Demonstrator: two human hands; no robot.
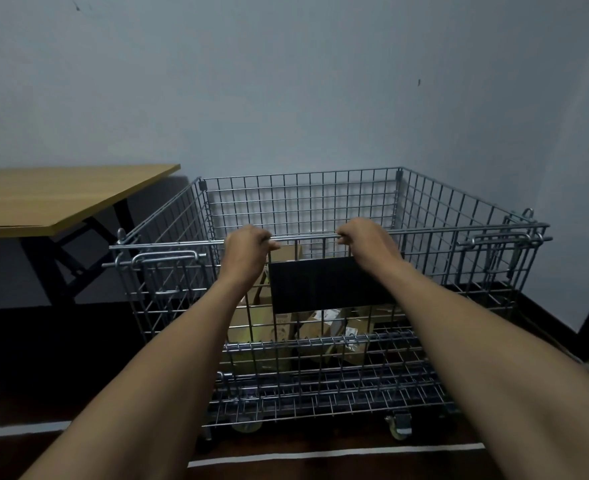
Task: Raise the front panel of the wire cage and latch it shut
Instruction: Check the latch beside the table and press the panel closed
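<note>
A steel mesh cage (320,209) on casters is standing on dark flooring beside a wooden table (61,195); left hand (244,247) and right hand (362,237) are gripping its raised front panel's (320,344) top rail.

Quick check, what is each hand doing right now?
Left hand: closed around the top bar of the cage's front panel.
Right hand: closed around the same top bar, further right.

No text can be read: the labels on the cardboard boxes (315,329) inside the wire cage (424,209) are too blurred.
</note>
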